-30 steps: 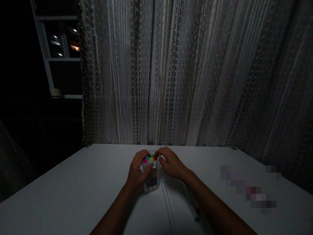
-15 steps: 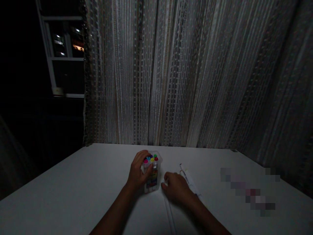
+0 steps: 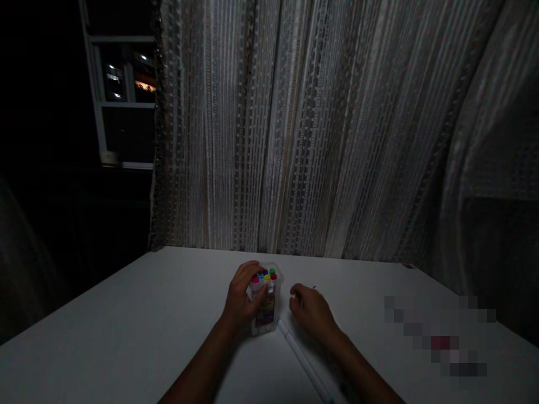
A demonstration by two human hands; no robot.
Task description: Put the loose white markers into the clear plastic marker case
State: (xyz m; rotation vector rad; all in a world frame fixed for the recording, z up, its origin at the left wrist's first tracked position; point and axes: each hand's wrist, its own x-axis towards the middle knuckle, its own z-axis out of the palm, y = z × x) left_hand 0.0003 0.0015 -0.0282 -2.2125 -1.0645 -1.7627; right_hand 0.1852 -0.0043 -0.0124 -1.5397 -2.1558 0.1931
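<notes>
A clear plastic case [image 3: 275, 306] stands upright on the table, holding several markers with coloured caps [image 3: 266, 276]: pink, blue, yellow, red, green and purple show. My left hand [image 3: 242, 294] is closed around the case's left side, thumb across its front and fingers over the top. To the right of the case, apart from it, my right hand [image 3: 310, 308] is curled with thumb and forefinger together; what they hold, if anything, is hidden. A long white marker [image 3: 304, 359] lies on the table between my forearms, its far end by the case's base. A dark tip [image 3: 314, 288] pokes out behind my right hand.
The white table [image 3: 147, 314] stretches to both sides. Blurred-out items [image 3: 440, 342] are on its right part. A patterned curtain [image 3: 295, 140] hangs along the back edge, with a dark window [image 3: 126, 106] at the left.
My right hand has moved away from the case's lower right and slightly up, covering most of the pens behind it. The white marker is more exposed and lies more slanted. My left hand keeps its grip.
</notes>
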